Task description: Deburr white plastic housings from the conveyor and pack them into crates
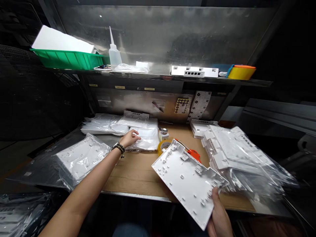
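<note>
white plastic panel [185,181], one: studded inner face showing, held tilted over the front of the cardboard-topped bench [128,177]; right hand [220,212] grips its near right corner. left hand [130,138]: fingers curled at the stack of clear bags [150,135]; cannot tell whether a bag is pinched. yellow tape roll [160,145], orange handle [194,154]: just beyond the panel. right pile of bagged panels [232,153]; left pile of bagged panels [82,156].
</note>
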